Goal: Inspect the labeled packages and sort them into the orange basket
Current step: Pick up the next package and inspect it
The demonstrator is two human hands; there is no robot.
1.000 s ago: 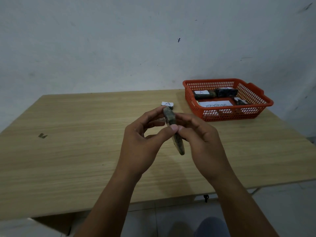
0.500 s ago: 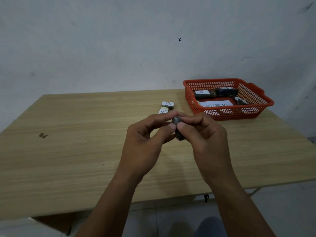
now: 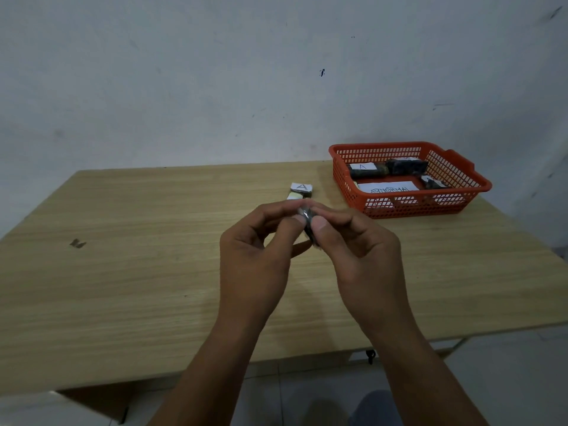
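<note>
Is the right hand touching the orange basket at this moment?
Apart. The head view shows bare table between the right hand, which pinches a dark package, and the orange basket.

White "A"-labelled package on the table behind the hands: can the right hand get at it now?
Probably not yet: the right hand and left hand both pinch a small dark package. The white "A"-labelled package lies unobstructed.

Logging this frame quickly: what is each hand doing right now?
Left hand: pinches the small dark wrapped package with thumb and fingers.
Right hand: pinches the same package from the other side.
</note>
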